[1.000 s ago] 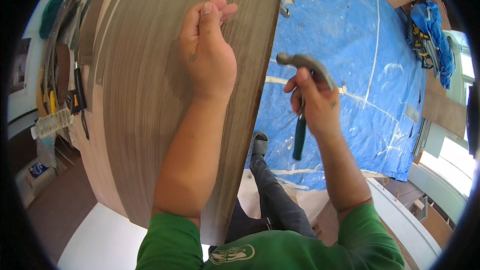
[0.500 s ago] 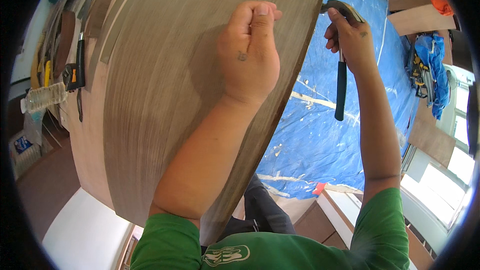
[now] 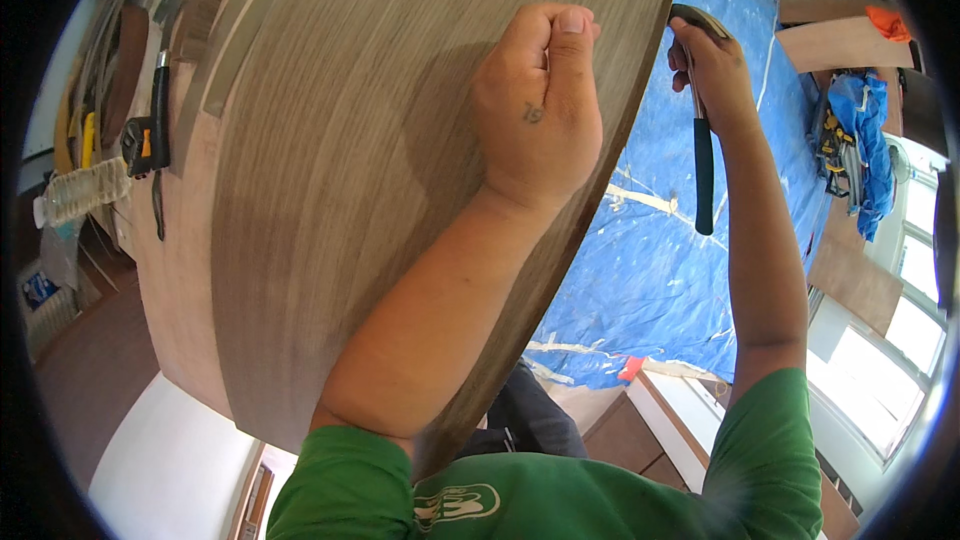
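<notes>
A broad wood-grain panel (image 3: 320, 140), grey-brown, lies beneath my left arm. Above its surface, not far from the right edge, my left hand (image 3: 540, 115) is closed, the thumb pressed along the curled index finger. Whatever it may hold is hidden. Just past the panel's far right edge, my right hand (image 3: 724, 85) grips a hammer (image 3: 704, 180) close up by its metal head. The dark rubber handle hangs down toward me below the hand. The head is right beside the panel's edge, and I cannot tell whether they touch.
Blue sheeting (image 3: 650, 280) with pale tape and spots covers the floor on the right. On the left, a dark-handled tool (image 3: 161, 110), a black-and-orange tape measure (image 3: 138, 147) and a clear plastic bottle (image 3: 85, 192) lie beside the panel. Boards (image 3: 845, 40) and a blue bundle (image 3: 868, 140) stand far right.
Both hands and the panel's right edge appear a little farther right in the picture. The left fist stays closed, and the right hand keeps its hold near the hammer head.
</notes>
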Motion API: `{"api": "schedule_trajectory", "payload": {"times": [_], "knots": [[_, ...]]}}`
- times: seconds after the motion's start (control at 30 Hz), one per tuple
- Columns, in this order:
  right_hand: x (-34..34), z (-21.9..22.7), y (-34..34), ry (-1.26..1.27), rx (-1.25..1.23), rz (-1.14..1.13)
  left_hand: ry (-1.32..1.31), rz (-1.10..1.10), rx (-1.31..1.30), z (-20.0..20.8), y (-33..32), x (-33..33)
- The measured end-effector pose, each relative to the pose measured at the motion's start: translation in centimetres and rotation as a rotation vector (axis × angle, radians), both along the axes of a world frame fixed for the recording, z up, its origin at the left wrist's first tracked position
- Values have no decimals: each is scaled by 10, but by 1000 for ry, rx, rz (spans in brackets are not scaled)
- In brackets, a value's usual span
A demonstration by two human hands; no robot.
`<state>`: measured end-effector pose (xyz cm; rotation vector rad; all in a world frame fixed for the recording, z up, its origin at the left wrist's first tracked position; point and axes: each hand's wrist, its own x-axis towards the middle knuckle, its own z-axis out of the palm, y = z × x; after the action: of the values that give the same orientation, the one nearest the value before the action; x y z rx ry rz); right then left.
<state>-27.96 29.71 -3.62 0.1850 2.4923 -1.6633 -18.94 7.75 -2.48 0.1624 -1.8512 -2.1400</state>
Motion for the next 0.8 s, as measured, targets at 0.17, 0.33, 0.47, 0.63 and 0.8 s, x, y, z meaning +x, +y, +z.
{"api": "schedule_trajectory", "payload": {"times": [0.17,0.33,0.47,0.63,0.8], "knots": [[6,2,-4,-29,-62,-3,23,30,33,-1,2,-1],[11,-2,-12,28,-90,-71,41,17,-10,-2,2,-1],[15,10,-20,-101,-139,-88,32,16,-6,-2,0,-1],[16,18,-12,-129,-120,58,62,17,-10,-4,2,-3],[24,17,-20,-110,-24,-1,55,14,10,-4,4,-3]]}}
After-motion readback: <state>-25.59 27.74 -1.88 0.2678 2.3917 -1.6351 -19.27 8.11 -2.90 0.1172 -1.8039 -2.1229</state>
